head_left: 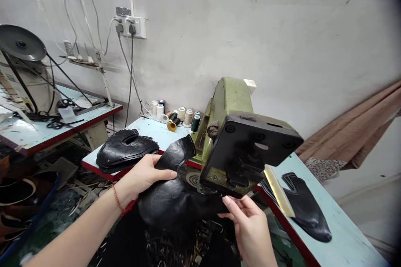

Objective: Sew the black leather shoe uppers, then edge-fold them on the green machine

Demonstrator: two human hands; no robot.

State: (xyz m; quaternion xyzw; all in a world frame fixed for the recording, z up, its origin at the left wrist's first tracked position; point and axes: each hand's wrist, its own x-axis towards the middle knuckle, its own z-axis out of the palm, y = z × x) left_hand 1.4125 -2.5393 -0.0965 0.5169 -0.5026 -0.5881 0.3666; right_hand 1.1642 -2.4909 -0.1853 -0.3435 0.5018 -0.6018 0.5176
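A curved piece of black leather (167, 204), shaped like a shoe upper, hangs between my two hands in front of a green machine (233, 96) with a dark front plate. My left hand (152, 175) grips it near its upper arm, thumb on top and fingers underneath. At the other end, my right hand (247, 219) pinches the leather's edge just below the machine's head. Part of that edge lies under or behind the machine, so I cannot tell whether it touches the working parts. A stack of similar black leather pieces (123, 152) lies on the table to the left.
Several thread spools (188, 117) stand behind the machine on the pale blue table (147, 127). More black leather (308, 204) lies on the right, beside a yellowish strip (278, 192). Far left is a belt-driven machine (23, 46); a blue-rimmed container (46, 202) stands below.
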